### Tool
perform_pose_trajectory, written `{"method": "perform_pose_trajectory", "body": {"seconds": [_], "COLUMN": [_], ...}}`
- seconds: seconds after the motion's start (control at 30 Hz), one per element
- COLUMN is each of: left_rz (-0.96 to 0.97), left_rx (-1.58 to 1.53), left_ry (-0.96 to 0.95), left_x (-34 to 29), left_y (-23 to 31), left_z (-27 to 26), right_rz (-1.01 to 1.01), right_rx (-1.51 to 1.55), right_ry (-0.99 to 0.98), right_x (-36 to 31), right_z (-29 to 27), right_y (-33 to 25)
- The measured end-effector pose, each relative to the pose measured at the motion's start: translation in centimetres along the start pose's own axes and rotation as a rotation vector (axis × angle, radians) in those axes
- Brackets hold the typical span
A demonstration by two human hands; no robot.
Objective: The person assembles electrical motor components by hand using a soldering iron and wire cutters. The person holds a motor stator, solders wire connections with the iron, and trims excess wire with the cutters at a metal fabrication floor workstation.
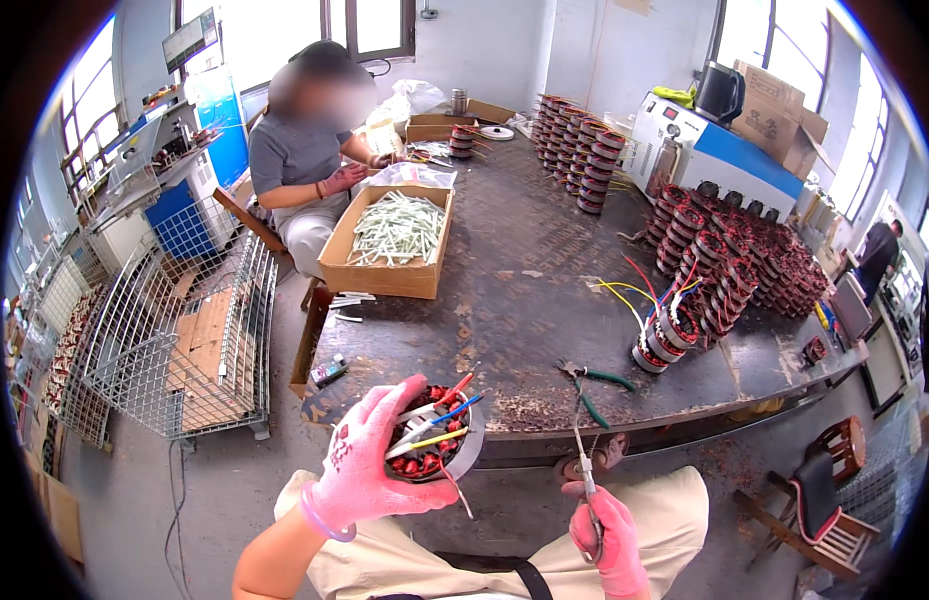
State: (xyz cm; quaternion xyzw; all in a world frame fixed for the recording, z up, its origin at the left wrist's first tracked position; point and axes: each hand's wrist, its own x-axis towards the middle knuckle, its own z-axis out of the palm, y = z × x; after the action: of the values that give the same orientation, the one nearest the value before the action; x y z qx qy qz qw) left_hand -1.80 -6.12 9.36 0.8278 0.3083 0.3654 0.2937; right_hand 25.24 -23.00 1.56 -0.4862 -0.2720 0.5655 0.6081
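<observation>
My left hand, in a pink glove, grips a round motor stator above my lap, its open face with red windings turned up. Red, blue, yellow and white sleeved leads stick out of it. In my right hand, also gloved in pink, is a slim metal tool, its thin end pointing up toward the table edge. Its exact kind cannot be made out. Just beyond it, pliers with green handles lie at the table's front edge.
Stacked stators fill the table's right side, and one small stack with loose leads stands nearer. A cardboard box of white sleeves is at the left, beside a seated person. A wire cage stands on the floor.
</observation>
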Motion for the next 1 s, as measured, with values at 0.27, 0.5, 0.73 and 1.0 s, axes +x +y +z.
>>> {"method": "perform_pose_trajectory", "body": {"seconds": [0.27, 0.5, 0.73, 1.0], "left_rz": [0.109, 0.134, 0.196, 0.254], "left_rx": [0.191, 0.226, 0.277, 0.444], "left_ry": [0.026, 0.021, 0.066, 0.151], "left_x": [0.0, 0.0, 0.7, 0.7], "left_y": [0.9, 0.8, 1.5, 2.0], "left_z": [-0.7, -0.3, -0.2, 0.3], "right_rz": [0.019, 0.016, 0.015, 0.017], "right_rx": [0.024, 0.005, 0.005, 0.007], "right_ry": [-0.023, -0.006, -0.005, -0.018], "right_x": [-0.1, -0.2, -0.2, -0.1], "right_z": [0.2, 0.3, 0.2, -0.1], "right_y": [-0.1, -0.1, 0.0, 0.1]}}
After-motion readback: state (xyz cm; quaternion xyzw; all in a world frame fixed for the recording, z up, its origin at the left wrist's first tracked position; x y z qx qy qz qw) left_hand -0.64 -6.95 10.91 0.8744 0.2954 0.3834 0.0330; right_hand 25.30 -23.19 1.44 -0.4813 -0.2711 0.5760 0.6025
